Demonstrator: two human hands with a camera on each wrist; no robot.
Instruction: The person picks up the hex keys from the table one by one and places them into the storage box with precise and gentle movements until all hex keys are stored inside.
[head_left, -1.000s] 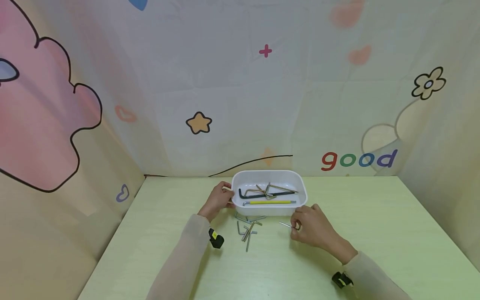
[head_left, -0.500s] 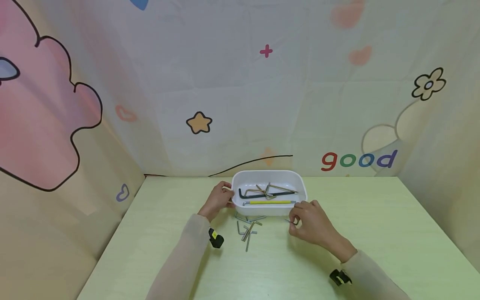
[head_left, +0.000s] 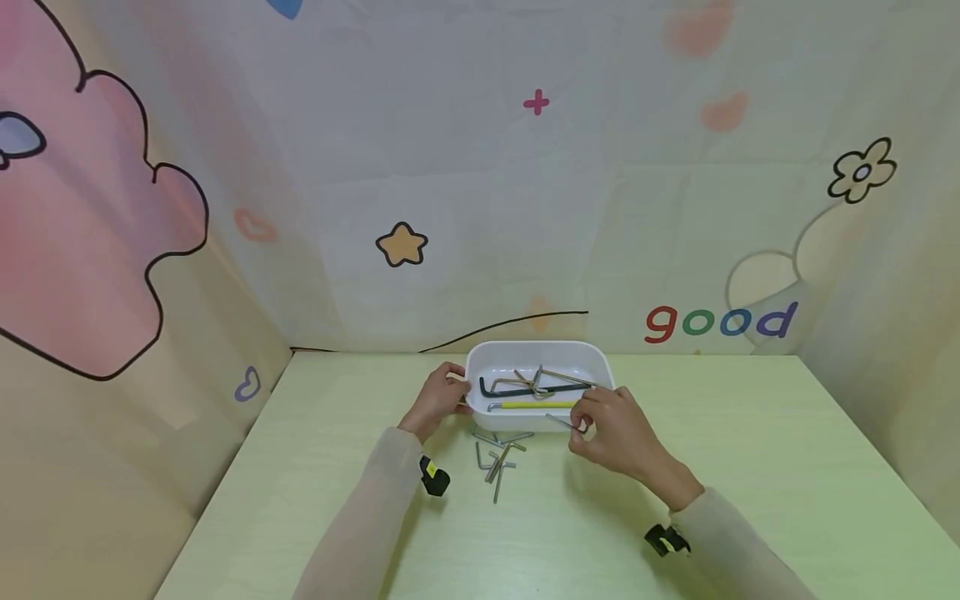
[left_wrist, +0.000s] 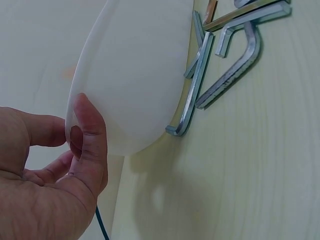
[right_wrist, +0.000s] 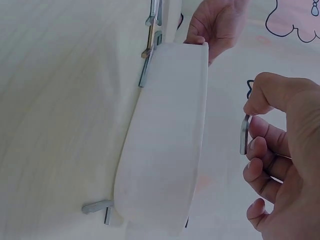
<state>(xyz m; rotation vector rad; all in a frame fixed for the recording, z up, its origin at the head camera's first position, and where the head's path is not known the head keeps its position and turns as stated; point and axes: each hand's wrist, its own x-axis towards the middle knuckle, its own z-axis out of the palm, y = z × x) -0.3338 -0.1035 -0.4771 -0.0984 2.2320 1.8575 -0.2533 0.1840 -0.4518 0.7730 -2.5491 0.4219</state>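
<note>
A white plastic tray (head_left: 517,423) stands near the back of the table. My left hand (head_left: 435,402) grips its left rim, thumb outside on the wall in the left wrist view. Between thumb and fingers my right hand (head_left: 618,433) pinches a silver hex key (head_left: 561,422), raised in front of the tray's right front corner. Only a short end of that key shows in the right wrist view. Inside the tray lie a black hex key (head_left: 498,393), one with a yellow sleeve (head_left: 536,406), and several brass-coloured ones (head_left: 513,381).
Several loose hex keys (left_wrist: 232,70) lie in a pile on the table just before the tray. Another hex key (right_wrist: 100,206) lies close to the tray's wall in the right wrist view. A printed cloth (head_left: 465,208) hangs behind the table.
My right hand has moved up and to the left with the hex key, from beside the tray's corner to its front rim. The left hand has kept its grip on the tray.
</note>
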